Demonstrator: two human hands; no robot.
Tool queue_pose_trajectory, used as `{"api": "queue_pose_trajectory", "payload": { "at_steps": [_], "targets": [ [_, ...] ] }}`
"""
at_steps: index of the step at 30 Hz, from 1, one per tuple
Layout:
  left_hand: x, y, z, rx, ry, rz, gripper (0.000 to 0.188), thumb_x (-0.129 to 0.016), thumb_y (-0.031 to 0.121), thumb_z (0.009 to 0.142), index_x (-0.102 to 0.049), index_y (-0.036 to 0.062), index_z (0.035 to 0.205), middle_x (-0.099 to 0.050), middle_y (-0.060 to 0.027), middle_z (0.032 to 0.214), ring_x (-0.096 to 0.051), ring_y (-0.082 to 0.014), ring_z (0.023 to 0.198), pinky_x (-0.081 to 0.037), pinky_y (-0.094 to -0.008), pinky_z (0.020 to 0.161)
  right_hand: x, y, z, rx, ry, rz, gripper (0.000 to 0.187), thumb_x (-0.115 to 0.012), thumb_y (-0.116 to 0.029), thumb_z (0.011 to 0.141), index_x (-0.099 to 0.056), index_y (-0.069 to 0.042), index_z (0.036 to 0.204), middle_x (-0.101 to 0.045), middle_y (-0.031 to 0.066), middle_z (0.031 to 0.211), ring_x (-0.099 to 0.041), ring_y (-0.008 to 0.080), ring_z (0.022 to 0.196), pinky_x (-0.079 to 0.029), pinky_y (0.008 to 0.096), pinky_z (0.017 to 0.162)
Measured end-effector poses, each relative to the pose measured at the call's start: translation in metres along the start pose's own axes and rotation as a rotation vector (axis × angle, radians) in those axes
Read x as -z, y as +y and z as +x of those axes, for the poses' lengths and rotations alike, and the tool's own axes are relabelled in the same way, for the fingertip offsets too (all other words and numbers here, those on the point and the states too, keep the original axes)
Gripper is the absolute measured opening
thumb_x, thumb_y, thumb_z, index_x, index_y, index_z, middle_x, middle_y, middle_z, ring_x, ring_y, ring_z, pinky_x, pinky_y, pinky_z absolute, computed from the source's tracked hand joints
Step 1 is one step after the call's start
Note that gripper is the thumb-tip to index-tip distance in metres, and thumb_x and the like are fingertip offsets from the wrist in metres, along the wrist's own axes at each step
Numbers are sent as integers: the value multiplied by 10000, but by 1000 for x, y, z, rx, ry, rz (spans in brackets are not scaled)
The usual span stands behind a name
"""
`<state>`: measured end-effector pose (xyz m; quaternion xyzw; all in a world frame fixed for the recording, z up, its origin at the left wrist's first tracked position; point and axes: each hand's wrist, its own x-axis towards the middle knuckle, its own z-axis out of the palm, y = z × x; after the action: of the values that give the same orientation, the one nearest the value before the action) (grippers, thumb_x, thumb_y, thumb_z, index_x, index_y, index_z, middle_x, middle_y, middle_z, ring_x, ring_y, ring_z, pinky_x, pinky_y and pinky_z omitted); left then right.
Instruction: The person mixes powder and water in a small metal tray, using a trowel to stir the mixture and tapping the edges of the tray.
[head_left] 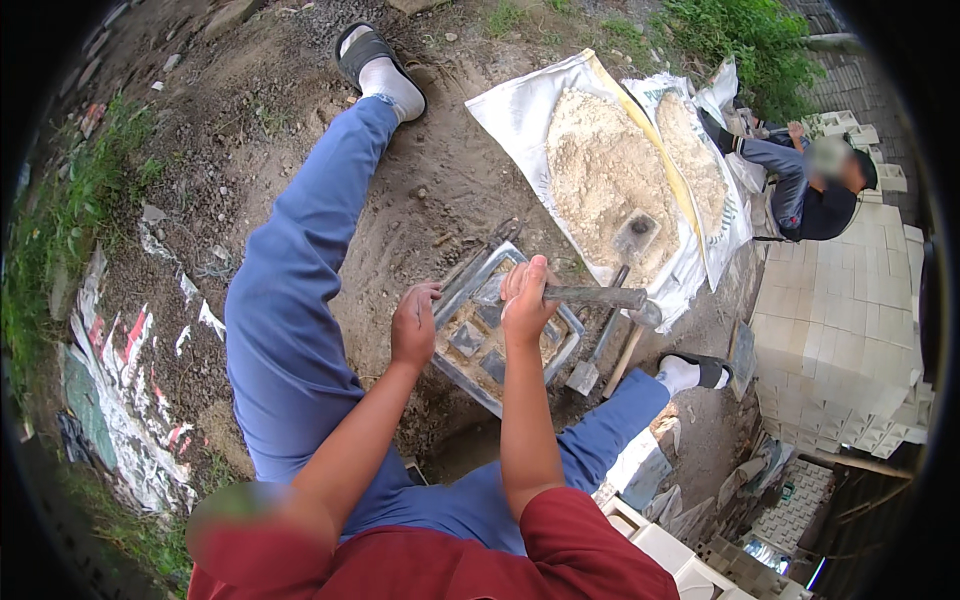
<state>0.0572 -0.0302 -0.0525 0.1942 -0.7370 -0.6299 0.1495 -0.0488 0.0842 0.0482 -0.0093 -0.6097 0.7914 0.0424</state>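
Observation:
A square metal mould (572,357) lies on the ground between my legs, with dark square blocks (467,339) and pale sandy material inside. My left hand (411,325) is at the mould's left side, its fingers curled against the rim. Above the mould, my right hand (527,303) is closed around a thick grey bar-shaped tool (598,296) that points to the right. What lies under my right fist is hidden.
Beyond the mould, a white sack (520,108) is spread under pale powder (603,170), with a small shovel (636,234) in it. A wooden handle (624,360) lies beside the mould. Far right, a person (815,185) sits by stacked pale blocks (825,310).

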Motion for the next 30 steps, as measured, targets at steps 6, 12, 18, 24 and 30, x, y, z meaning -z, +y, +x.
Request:
{"api": "queue_pose_trajectory", "payload": {
  "at_steps": [6,12,18,24,30],
  "targets": [
    [3,7,-1,21,12,-15,313,-399,161,1074,-647,-7,983,-693,-178,1166,-630,-349,1178,-460,-410,1039,-2,-69,14,176,-550,253,738,-510,-724,951,-403,-83,602,-383,10,541,-381,141,482,-335,303,491],
    [2,0,0,-20,13,22,312,-402,168,1073,-643,-6,979,-693,-171,1158,-633,-352,1164,-471,-414,1021,4,-109,8,20,-623,80,862,-259,-911,836,-379,-89,607,-369,45,518,-307,192,484,-270,337,507],
    [1,2,0,-43,12,3,306,-409,167,1070,-644,-7,979,-692,-166,1149,-636,-348,1141,-472,-414,1014,-3,-122,3,59,-505,197,643,-360,-636,947,-365,-93,602,-345,27,526,-288,174,497,-252,336,507],
    [3,-2,3,-55,40,-18,283,-422,145,1057,-645,-8,975,-692,-167,1145,-638,-349,1126,-476,-408,1008,-16,-151,5,71,-486,269,614,-364,-624,959,-324,-121,610,-300,3,520,-258,161,482,-222,336,492],
    [2,-8,-1,-83,26,16,282,-429,169,1060,-642,6,972,-682,-165,1133,-618,-359,1139,-476,-424,996,-24,-180,5,187,-422,257,604,-368,-623,964,-337,-133,612,-310,-1,518,-258,157,480,-227,328,492]
  ]
}}
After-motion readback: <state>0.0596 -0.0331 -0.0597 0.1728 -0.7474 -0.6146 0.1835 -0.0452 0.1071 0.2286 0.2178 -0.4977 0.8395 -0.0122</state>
